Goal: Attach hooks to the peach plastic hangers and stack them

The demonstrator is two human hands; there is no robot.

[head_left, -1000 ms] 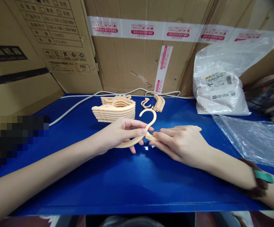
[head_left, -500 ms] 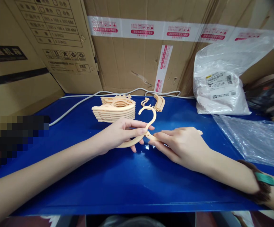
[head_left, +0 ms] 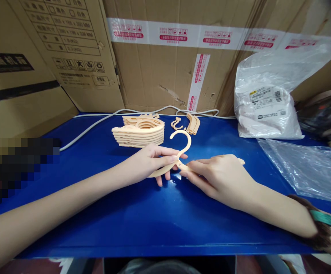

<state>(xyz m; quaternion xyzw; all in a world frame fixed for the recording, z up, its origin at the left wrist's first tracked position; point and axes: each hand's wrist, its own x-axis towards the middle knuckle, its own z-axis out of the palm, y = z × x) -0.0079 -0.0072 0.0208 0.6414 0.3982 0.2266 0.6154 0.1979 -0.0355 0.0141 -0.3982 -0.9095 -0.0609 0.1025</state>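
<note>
Between my hands, above the blue table, is a cream plastic clothes hanger [head_left: 188, 143] with its hook upright. My left hand [head_left: 151, 161] pinches it near the base of the hook, and one arm of the hanger runs beneath the palm. The other arm lies in my right hand [head_left: 221, 173], whose fingers wrap round it from above; its tip pokes out past the knuckles. Most of that arm is hidden. Behind my left hand sits a stack of folded cream hangers [head_left: 138, 135]. Loose hooks [head_left: 177, 123] and curved hanger arms [head_left: 192, 124] lie farther back.
A white plastic bag [head_left: 265, 102] with labels stands at the back right, and a clear plastic sheet [head_left: 305, 167] lies before it. Cardboard boxes [head_left: 159, 72] wall the back and left. A white cable [head_left: 96, 125] crosses the rear of the blue table [head_left: 142, 220].
Both hands keep their hold on the hanger. Its hook has tipped slightly to the right, and my left fingers have shifted a little. The view has moved slightly.
</note>
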